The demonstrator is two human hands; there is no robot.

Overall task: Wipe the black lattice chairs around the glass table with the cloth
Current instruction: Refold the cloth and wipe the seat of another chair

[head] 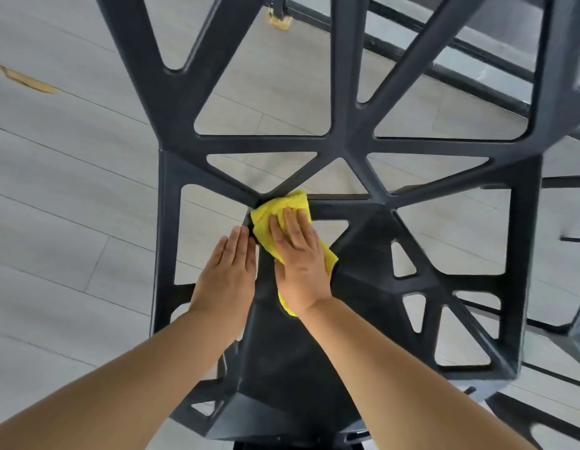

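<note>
Cloth: a yellow cloth is pressed flat on the black lattice chair, at a junction where several struts meet on the seat.
Right hand: the right hand is laid palm-down on the cloth, fingers extended and together; nothing is gripped, the cloth is only held under the palm.
Left hand: the left hand is rested flat on a strut just beside the cloth, fingers straight and open, with nothing held.
Progress: wiping is judged to be under way on this one chair; no visible mark shows which struts are already clean, so the share done cannot be told. Other chairs are not clearly in view and are taken as still to be done.
Cloth axis: its long axis is seen running from the wrist, lower right, toward the strut junction, upper left.
Surroundings: pale floor is seen through the lattice; a dark frame stands at the top right.
</note>
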